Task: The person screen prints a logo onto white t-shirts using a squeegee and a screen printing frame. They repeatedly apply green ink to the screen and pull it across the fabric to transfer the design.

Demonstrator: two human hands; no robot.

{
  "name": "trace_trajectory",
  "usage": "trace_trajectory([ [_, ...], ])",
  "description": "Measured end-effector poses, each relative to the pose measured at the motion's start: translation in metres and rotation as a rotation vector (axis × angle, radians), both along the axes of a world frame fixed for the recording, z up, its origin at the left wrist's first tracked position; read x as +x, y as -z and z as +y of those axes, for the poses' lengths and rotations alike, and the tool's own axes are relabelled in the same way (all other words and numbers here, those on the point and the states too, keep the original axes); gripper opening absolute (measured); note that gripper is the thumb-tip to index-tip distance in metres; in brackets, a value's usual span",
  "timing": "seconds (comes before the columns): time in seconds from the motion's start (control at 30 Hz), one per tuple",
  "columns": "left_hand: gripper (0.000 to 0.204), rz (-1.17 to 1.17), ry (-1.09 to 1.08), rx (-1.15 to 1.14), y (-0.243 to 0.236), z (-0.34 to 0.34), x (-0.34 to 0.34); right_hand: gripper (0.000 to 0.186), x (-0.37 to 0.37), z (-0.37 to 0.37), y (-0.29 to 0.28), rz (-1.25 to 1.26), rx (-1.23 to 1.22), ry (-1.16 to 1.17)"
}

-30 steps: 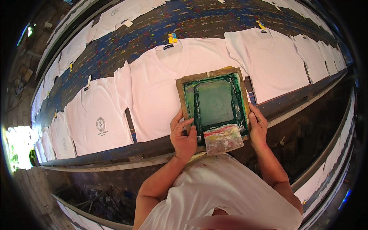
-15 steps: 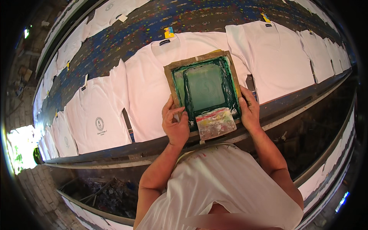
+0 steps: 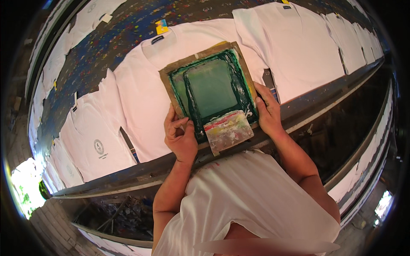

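Note:
Both my hands hold a screen-printing frame (image 3: 212,87) over a white V-neck T-shirt (image 3: 139,106). It has a worn wooden rim, a green mesh and dark green ink around the inner edges. My left hand (image 3: 181,138) grips the lower left side with bent fingers. On the lower right side, my right hand (image 3: 269,112) has its thumb on top and fingers along the outer edge. A paint-smeared, flat squeegee (image 3: 229,133) lies across the frame's near end, touched by neither hand. Whether the frame rests on the cloth or hovers just above is unclear.
To the left lies a T-shirt with a dark round print (image 3: 98,147); a plain T-shirt (image 3: 294,51) lies to the right. More shirts run along the paint-spotted table (image 3: 106,47). A yellow-and-blue tag (image 3: 162,27) sits by the collar. The table's near rail (image 3: 294,123) passes before me.
The whole view has shifted and tilted, so frame, hands and shirts appear further left and higher. The round emblem seen faintly in the mesh no longer shows. Both hands keep their hold.

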State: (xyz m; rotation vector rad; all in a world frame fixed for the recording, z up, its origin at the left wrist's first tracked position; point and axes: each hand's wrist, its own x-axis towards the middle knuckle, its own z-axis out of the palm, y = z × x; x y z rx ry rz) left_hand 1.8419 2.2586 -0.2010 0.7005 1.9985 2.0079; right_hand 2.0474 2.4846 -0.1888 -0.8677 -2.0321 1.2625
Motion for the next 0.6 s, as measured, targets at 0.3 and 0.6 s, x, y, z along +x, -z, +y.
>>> trace_trajectory([
  [0.3,0.029,-0.014,0.026,0.04,0.0035,-0.0008,0.0001,0.046,-0.0012,-0.0013,0.0054,-0.004,0.021,0.019],
  [0.6,0.028,-0.009,0.044,0.076,0.0065,-0.0003,0.0002,0.046,-0.0002,0.0001,0.0095,-0.006,0.073,0.019],
])
